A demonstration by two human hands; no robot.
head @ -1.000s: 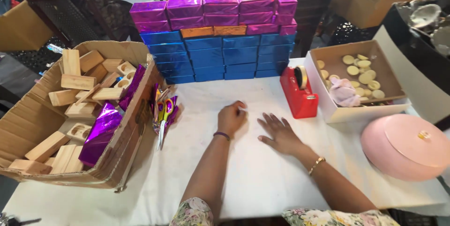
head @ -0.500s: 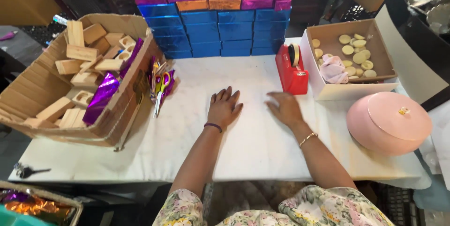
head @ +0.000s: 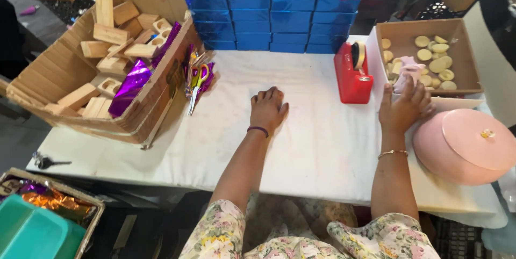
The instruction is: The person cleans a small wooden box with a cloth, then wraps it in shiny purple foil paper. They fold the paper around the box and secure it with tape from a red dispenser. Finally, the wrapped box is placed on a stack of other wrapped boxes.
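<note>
The stack of foil-wrapped boxes [head: 271,9] runs off the top edge, so its purple upper rows show only as a strip. The right hand [head: 403,106] covers part of the white box's front wall [head: 462,100], and whether its fingertips touch the pink cloth [head: 408,68] cannot be told. The pink round container [head: 467,143] is cut by the right edge. The teal bin [head: 32,232] is clipped at the bottom-left corner. The small dark object [head: 45,161] at the table's left edge is too small to identify. Wooden blocks [head: 107,49] bury the foil sheet's [head: 129,87] lower end.
</note>
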